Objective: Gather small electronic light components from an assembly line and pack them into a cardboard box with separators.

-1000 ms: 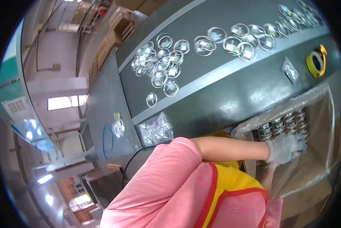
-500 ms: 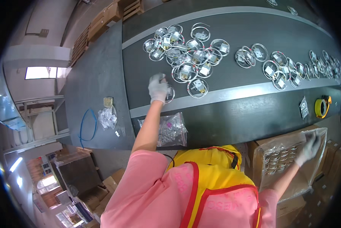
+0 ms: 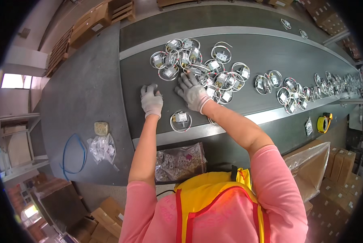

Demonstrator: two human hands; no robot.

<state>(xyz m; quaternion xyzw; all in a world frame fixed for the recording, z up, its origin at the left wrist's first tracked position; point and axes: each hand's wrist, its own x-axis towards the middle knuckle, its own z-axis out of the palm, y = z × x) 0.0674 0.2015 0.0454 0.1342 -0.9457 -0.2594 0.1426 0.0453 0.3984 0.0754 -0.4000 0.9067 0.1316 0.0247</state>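
Both of my hands wear pale grey gloves and reach over a dark conveyor belt (image 3: 270, 48). My left hand (image 3: 151, 100) lies flat on the belt with its fingers spread and nothing in it. My right hand (image 3: 192, 91) rests its fingers on the near edge of a pile of small metal parts with coiled wire loops (image 3: 189, 60). One such coiled part (image 3: 181, 120) lies alone on the belt just in front of both hands. Whether the right fingers pinch a part is not visible.
More coiled parts (image 3: 286, 91) trail along the belt to the right. A clear bag of small metal rings (image 3: 180, 161) lies below the belt's edge. A small clear bag (image 3: 102, 146), a blue cable loop (image 3: 74, 156), a yellow tape roll (image 3: 323, 122) and a plastic-lined carton (image 3: 311, 166) are around.
My right hand has come up from the plastic-lined carton at the lower right to the pile on the belt. My left hand stays on the belt near the pile.
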